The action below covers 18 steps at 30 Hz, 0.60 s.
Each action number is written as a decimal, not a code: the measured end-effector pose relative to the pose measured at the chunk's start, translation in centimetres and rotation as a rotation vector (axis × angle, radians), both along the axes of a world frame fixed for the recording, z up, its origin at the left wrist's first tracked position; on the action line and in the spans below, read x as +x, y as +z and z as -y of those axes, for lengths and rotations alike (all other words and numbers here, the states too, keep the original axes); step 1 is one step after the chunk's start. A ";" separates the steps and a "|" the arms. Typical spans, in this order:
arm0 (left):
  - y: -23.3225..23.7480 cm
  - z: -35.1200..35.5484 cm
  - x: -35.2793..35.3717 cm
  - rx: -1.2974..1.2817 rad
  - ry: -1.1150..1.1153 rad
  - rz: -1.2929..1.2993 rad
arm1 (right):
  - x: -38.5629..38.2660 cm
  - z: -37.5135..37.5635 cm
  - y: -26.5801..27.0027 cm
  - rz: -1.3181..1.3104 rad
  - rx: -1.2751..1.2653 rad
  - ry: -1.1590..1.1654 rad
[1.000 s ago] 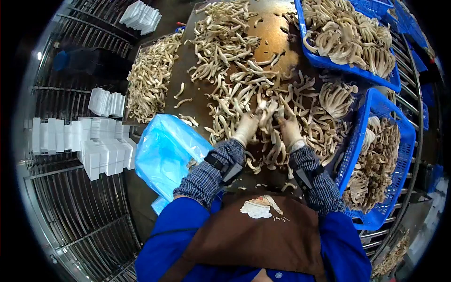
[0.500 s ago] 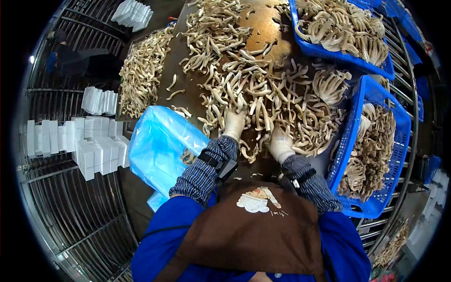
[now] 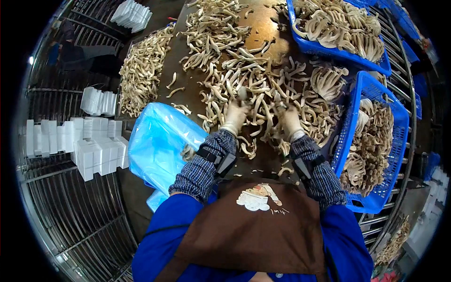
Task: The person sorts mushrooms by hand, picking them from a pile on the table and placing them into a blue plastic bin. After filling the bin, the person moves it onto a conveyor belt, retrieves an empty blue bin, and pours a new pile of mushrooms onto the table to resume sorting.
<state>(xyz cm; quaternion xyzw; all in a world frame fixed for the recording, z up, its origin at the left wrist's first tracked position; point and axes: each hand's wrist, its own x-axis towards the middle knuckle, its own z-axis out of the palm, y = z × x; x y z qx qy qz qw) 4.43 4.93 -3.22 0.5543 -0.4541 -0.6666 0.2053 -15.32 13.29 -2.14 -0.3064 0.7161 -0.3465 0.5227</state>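
Observation:
Both my hands wear pale gloves and work over loose brown-capped mushrooms [image 3: 256, 87] spread on the dark metal table. My left hand [image 3: 236, 115] is closed, with a mushroom [image 3: 242, 94] standing out past its fingertips. Close on its right, my right hand [image 3: 288, 118] has its fingers curled at a mushroom [image 3: 277, 99]; the fingertips are partly blurred. A joined mushroom cluster [image 3: 328, 83] lies beyond my right hand. Left of my left forearm stands a container lined with a blue plastic bag [image 3: 162, 136], with a few mushrooms [image 3: 187, 152] inside.
Blue baskets of mushroom clusters stand on the right, one near [image 3: 350, 136] and one farther off [image 3: 324, 50]. A tray heaped with mushrooms [image 3: 144, 73] sits at the far left. White stacked boxes [image 3: 101, 145] rest on metal racks, and a person [image 3: 84, 54] is in the left background.
My right hand has moved away from my body and slightly right, up among the mushrooms. My left hand has shifted only a little, and a mushroom now sticks up from it.

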 end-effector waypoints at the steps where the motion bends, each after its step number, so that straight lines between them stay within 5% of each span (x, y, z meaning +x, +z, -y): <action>1: 1.9 0.3 0.1 -0.011 0.021 0.069 | -0.6 0.3 0.3 -0.010 0.004 -0.075; 2: 2.0 0.1 0.0 -0.012 0.019 0.069 | -1.1 0.5 0.5 -0.023 0.004 -0.127; 4: 2.1 -0.7 -0.2 -1.053 -0.080 0.837 | -2.4 -0.2 0.3 -0.076 0.046 -0.128; 5: 2.3 -1.5 0.3 -1.043 -0.241 0.741 | -3.0 -0.5 0.2 -0.102 0.067 -0.128; 6: 2.5 -2.8 0.6 -0.910 -0.594 0.715 | -3.1 -1.4 0.0 -0.797 0.169 0.313; 7: 3.0 -4.1 0.7 -0.760 -0.935 0.672 | -3.5 -2.3 -0.9 -1.076 0.182 0.432; 9: 3.2 -7.4 1.3 -0.939 -1.514 0.690 | -5.2 -4.0 -3.4 -1.334 0.200 0.488; 10: 1.9 -9.1 1.6 -0.998 -1.613 0.736 | -5.7 -4.9 -4.3 -1.419 0.208 0.480; 14: -2.6 -11.3 1.3 -1.078 -1.811 0.822 | -6.0 -9.5 -6.2 -0.630 -0.172 -0.185; 18: -1.8 -8.6 -1.0 -1.219 -1.471 0.730 | -3.1 -13.8 -3.7 -0.637 -0.224 -0.377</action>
